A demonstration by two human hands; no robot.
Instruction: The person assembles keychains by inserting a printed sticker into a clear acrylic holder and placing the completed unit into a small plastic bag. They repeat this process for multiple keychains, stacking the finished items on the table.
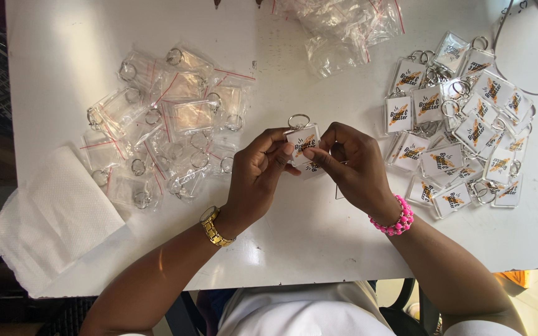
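Keyring in hand: one clear plastic keyring (pixel 301 138) with a printed card insert and a metal ring on top, held above the middle of the white table (pixel 294 230).
Left hand: the left hand (pixel 258 177) pinches the keyring's left edge between thumb and fingers; a gold watch (pixel 214 227) sits on that wrist.
Right hand: the right hand (pixel 355 167) grips the keyring's right lower edge with its fingertips closed on it; a pink bead bracelet (pixel 395 219) circles the wrist.
Filled keyrings: a heap of finished keyrings (pixel 462 118) with the same orange-printed insert lies to the right, roughly twenty, overlapping too much for an exact count.
Bagged blanks: a pile of empty clear keyrings (pixel 163 130) lies to the left, each in its own small transparent bag with a red strip; about a dozen or more, exact number unclear.
Empty bags: a loose bunch of crumpled transparent bags (pixel 344 28) lies at the far edge.
Tissue: one stack of white paper napkins (pixel 57 218) sits in a clear wrapper at the near left corner.
Cable: one thin cable (pixel 530 56) curves across the far right corner.
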